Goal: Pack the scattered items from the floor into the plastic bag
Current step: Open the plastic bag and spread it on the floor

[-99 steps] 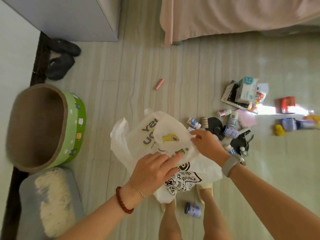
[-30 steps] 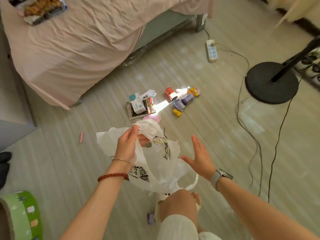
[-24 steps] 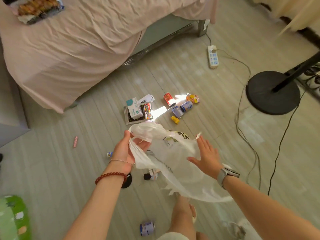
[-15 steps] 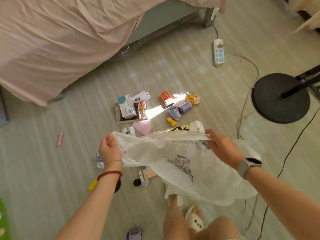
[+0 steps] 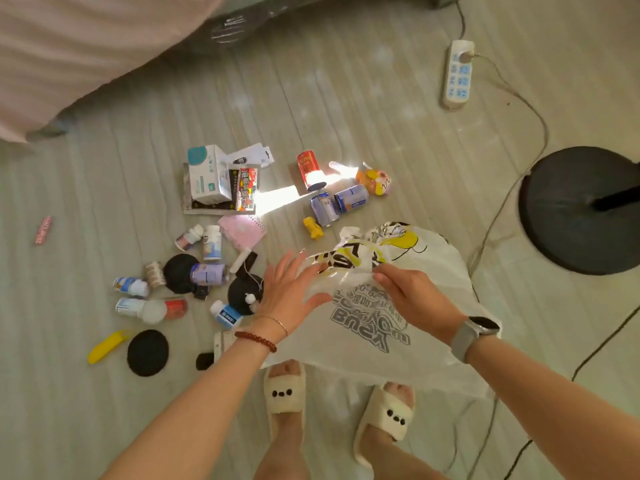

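Head view, looking down. The white plastic bag [image 5: 367, 327] hangs above the slippered feet, printed side up. The right hand [image 5: 412, 299] pinches its crumpled upper edge with curled fingers; the left hand [image 5: 287, 292] is spread flat, fingers straight and apart, fingertips touching the bag's left edge. To the left, on the wood-look floor [image 5: 381, 109], lie scattered items: small bottles [image 5: 211, 242], black round pads [image 5: 148, 352], a yellow clip [image 5: 105, 346], a white box [image 5: 207, 174], a red can [image 5: 308, 166] and blue cans [image 5: 337, 202]. A power strip [image 5: 458, 74] lies further off.
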`<state>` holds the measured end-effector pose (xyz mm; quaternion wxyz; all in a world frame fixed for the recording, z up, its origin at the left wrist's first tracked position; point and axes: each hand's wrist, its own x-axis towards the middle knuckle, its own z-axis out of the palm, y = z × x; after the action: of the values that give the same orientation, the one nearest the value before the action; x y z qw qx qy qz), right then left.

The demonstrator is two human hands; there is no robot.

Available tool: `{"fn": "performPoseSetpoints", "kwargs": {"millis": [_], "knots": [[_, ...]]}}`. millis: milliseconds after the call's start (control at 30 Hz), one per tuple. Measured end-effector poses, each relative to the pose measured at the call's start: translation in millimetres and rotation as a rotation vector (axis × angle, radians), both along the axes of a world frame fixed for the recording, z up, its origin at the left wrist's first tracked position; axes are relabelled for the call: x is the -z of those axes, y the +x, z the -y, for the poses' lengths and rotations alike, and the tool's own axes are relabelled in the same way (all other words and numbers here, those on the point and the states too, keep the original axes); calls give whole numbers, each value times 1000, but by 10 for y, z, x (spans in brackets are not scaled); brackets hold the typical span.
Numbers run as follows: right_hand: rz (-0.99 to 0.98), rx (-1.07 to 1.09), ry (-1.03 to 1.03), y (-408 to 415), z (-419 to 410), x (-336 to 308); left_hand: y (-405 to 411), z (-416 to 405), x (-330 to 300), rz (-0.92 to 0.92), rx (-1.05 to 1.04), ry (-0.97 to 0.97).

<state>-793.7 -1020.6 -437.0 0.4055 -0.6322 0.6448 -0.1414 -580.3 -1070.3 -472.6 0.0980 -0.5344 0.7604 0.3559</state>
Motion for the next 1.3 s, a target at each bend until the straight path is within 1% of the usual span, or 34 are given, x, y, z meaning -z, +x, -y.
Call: {"fn": "performPoseSetpoints", "kwargs": {"millis": [67, 100, 133, 200, 267, 300, 333, 433, 500, 633, 700, 767, 833, 900, 967, 1067, 1133, 1200, 1233, 1300], "knots": [[5, 17, -2, -187, -6, 274, -207, -37, 319, -160, -188, 54], [-25, 21, -25, -286, 7, 418, -282, -34, 417, -214, -269, 100], [-73, 24, -60, -383, 34, 564, -333, -21, 485, -243, -301, 144], [-190, 30, -162, -525, 118, 861, -350, 25, 630, -283, -293, 195], [-285, -32, -276, -543, 229, 1151, -295, 112, 806, -317, -291, 188], [-322, -72, -324, -513, 279, 1313, -240, 154, 936, -325, -287, 155], [-362, -95, -354, -475, 327, 1493, -180, 191, 1068, -292, -282, 92], [-490, -104, -414, -352, 503, 2032, -40, 317, 1557, -87, -202, -156], [-526, -90, -465, -292, 644, 2365, -12, 455, 1879, 10, -129, -291], [-542, -128, -508, -238, 863, 2834, 27, 694, 2364, -10, -28, -469], [-538, -156, -527, -241, 908, 3010, 75, 714, 2551, -40, 26, -490], [-500, -173, -562, -246, 932, 3093, 67, 827, 2649, -54, 26, -407], [-445, -198, -581, -213, 972, 3008, -15, 1032, 2531, -142, 9, -240], [-435, -215, -644, -179, 1022, 2822, -132, 1221, 2123, -256, 17, -200], [-470, -222, -674, -154, 1059, 2590, -252, 1300, 1648, -309, 73, -218], [-459, -199, -613, -188, 1059, 2281, -436, 1095, 1195, -336, 174, -159], [-520, -249, -593, -274, 992, 2216, -541, 834, 1194, -240, 278, -146], [-665, -315, -523, -405, 901, 2230, -595, 571, 1388, -35, 393, -173], [-732, -342, -471, -469, 843, 2241, -587, 459, 1528, 56, 414, -197], [-850, -377, -413, -576, 705, 2270, -520, 277, 1786, 128, 417, -289]]}}
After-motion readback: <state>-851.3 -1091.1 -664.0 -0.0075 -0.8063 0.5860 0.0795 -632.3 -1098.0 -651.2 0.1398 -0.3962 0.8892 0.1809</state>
